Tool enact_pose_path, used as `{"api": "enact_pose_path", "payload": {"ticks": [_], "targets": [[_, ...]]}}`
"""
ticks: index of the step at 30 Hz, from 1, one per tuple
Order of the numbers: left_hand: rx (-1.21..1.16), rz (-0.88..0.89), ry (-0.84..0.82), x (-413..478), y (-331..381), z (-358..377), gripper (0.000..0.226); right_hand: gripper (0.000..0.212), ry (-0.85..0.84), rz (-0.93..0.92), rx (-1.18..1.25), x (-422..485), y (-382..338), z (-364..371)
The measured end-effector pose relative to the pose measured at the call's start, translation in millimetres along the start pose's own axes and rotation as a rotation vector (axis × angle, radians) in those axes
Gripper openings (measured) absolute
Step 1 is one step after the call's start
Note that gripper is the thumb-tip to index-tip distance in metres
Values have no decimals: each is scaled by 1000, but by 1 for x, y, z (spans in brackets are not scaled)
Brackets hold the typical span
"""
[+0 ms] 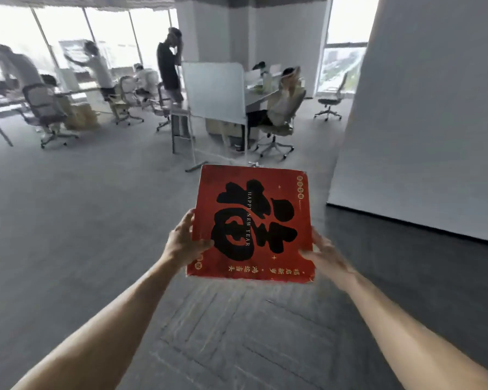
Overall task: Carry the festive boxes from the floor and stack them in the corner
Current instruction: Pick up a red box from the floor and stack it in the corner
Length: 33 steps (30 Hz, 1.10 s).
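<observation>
A red festive box (252, 220) with a large black character and "HAPPY NEW YEAR" on its lid is held up in front of me, above the grey carpet. My left hand (185, 240) grips its left edge, thumb on the lid and fingers under it. My right hand (326, 256) holds the right near corner, thumb on top. Both arms are stretched forward. The box's underside is hidden.
A white wall panel (423, 122) stands at the right, meeting the floor near me. Ahead are a whiteboard on a stand (213, 91), desks, office chairs (276, 130) and several people. Grey carpet (82, 209) stretches to the left.
</observation>
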State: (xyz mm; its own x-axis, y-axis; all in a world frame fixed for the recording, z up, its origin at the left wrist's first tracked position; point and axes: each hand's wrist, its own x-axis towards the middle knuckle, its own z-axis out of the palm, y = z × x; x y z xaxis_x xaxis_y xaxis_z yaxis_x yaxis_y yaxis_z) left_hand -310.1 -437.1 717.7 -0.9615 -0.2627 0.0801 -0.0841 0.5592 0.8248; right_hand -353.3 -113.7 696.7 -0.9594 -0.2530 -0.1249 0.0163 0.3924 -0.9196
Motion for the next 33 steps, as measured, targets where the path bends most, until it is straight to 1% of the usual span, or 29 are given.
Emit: {"api": "enact_pose_path", "payload": {"ticks": [3, 5, 11, 17, 23, 28, 33], "targets": [[63, 157, -156, 9, 86, 97, 76, 67, 214, 62, 59, -55, 39, -101], [46, 233, -253, 12, 136, 159, 77, 69, 344, 89, 93, -91, 62, -159], [8, 419, -509, 11, 256, 327, 77, 72, 632, 157, 169, -174, 126, -289], [-13, 579, -720, 35, 349, 480, 80, 68, 837, 217, 158, -201, 177, -408], [-65, 690, -888, 59, 465, 611, 84, 76, 1051, 295, 168, -218, 205, -522], [-84, 794, -1008, 35, 555, 720, 85, 73, 1210, 341, 158, -252, 233, -595], [-116, 899, -1161, -18, 639, 838, 78, 73, 1374, 403, 128, -305, 278, -681]]}}
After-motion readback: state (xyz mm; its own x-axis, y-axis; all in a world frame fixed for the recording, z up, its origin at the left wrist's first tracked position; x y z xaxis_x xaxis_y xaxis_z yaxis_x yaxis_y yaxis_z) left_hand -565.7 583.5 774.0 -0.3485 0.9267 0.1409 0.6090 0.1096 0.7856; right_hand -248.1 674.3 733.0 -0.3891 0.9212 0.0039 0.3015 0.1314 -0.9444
